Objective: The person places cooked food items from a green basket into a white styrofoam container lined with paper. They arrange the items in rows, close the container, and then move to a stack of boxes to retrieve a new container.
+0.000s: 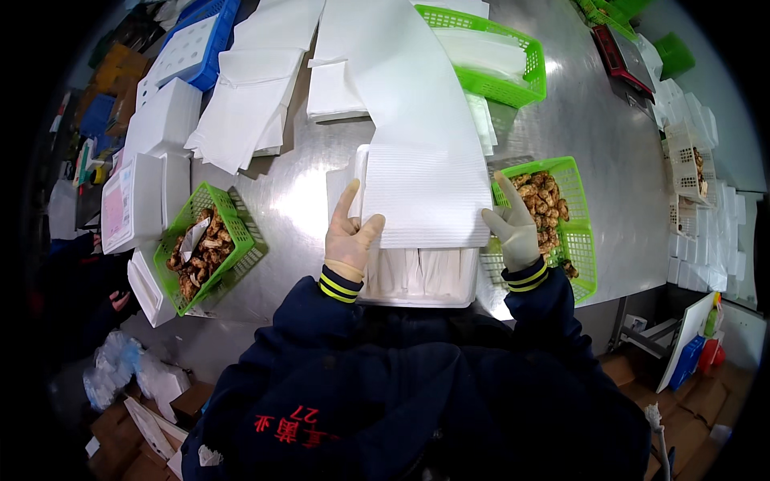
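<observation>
A ribbed white sheet (429,192) covers the far part of an open white box (417,304) at the centre of the frame, the gloved left hand (351,236) and right hand (517,232) at its sides.
Thumbs and forefingers are spread; whether the other fingers pinch the sheet cannot be told. Pale contents (413,272) show below. Brown mushrooms fill green baskets (577,240) at left and right on the metal counter (634,208).

Sheet (429,196) over box (421,303), mushrooms (210,250) in left basket (234,216), right basket (579,250) alongside, paper stack (249,108) behind left
</observation>
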A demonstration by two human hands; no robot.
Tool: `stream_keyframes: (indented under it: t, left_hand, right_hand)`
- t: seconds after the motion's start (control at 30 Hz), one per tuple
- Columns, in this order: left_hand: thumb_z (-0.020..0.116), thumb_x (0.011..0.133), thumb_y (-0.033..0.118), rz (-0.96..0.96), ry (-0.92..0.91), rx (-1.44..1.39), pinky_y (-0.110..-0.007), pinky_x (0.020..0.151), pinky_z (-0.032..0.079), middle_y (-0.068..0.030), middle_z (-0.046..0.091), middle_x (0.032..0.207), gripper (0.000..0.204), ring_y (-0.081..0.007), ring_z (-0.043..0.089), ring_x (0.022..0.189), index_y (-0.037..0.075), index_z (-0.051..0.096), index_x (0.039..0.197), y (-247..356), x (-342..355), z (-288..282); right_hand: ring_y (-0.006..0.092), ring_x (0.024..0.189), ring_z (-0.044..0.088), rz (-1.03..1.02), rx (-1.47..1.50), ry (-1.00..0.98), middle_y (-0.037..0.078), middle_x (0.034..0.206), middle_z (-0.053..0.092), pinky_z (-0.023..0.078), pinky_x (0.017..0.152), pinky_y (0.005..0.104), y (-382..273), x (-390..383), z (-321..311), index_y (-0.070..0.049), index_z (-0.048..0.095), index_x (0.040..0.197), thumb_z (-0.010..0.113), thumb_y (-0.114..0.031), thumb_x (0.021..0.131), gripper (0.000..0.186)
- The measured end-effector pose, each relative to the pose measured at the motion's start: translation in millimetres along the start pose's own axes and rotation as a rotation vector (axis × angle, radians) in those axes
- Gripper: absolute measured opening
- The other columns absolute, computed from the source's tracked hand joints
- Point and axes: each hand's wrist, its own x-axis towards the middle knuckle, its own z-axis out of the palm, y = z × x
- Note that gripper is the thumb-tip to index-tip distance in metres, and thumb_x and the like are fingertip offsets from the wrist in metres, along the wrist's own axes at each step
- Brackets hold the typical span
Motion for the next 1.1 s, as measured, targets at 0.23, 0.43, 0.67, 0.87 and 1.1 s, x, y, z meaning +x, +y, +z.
stream_keyframes:
  t: [0.23, 0.43, 0.67, 0.87, 1.1]
  left_hand:
    - [0.064, 0.092, 0.014, 0.009, -0.058, 0.108, -0.022, 0.084, 0.047, -0.0011, 0.068, 0.105, 0.024, -0.008, 0.057, 0.089, 0.003, 0.068, 0.113, 11.2, -16.6, -4.6]
    - [0.066, 0.089, 0.01, 0.107, -0.354, 0.052, -0.029, 0.097, 0.045, -0.0092, 0.062, 0.124, 0.038, -0.017, 0.057, 0.111, 0.002, 0.059, 0.126, 5.2, -26.6, -11.7]
    - [0.068, 0.084, 0.019, 0.608, -0.374, 1.269, -0.032, 0.069, 0.045, -0.0092, 0.054, 0.077, 0.032, -0.0228, 0.052, 0.074, 0.017, 0.069, 0.116, 20.4, 25.0, -23.4]
    - [0.065, 0.082, 0.01, 1.633, 0.084, 1.035, -0.035, 0.071, 0.055, -0.0125, 0.068, 0.084, 0.008, -0.0283, 0.066, 0.076, 0.007, 0.072, 0.087, 190.0, 88.3, 12.2]
    - [0.063, 0.077, 0.004, 1.208, -0.105, 1.354, -0.034, 0.061, 0.05, -0.0017, 0.062, 0.073, 0.024, -0.0198, 0.059, 0.066, 0.017, 0.07, 0.096, 35.8, 45.3, -19.7]
  right_hand:
    - [0.0149, 0.116, 0.053, -0.138, 0.003, -0.223, 0.014, 0.13, 0.055, 0.043, 0.099, 0.0275, -10.2, -37.2, 6.8, 0.004, 0.045, 0.136, 0.059, 0.009, 0.086, 0.053]
    - [0.0103, 0.097, 0.061, -0.025, -0.11, -0.178, 0.011, 0.117, 0.064, 0.049, 0.086, 0.0215, -2.9, -46.9, -5.1, 0.006, 0.057, 0.124, 0.06, 0.007, 0.087, 0.037]
    - [0.0194, 0.091, 0.064, -0.371, -1.169, -0.086, 0.009, 0.111, 0.066, 0.052, 0.082, 0.0298, -10.0, -9.8, -7.6, 0.003, 0.062, 0.117, 0.069, -0.007, 0.084, 0.035]
    - [0.0214, 0.083, 0.068, -1.463, -0.9, 0.25, 0.013, 0.096, 0.07, 0.054, 0.072, 0.0291, -160.0, 41.2, 19.4, -0.002, 0.072, 0.097, 0.071, -0.001, 0.079, 0.019]
    - [0.0225, 0.11, 0.061, -1.057, -1.622, -0.095, 0.005, 0.103, 0.069, 0.032, 0.111, 0.0488, -45.9, -1.5, -8.9, -0.013, 0.067, 0.106, 0.059, -0.01, 0.083, 0.025]
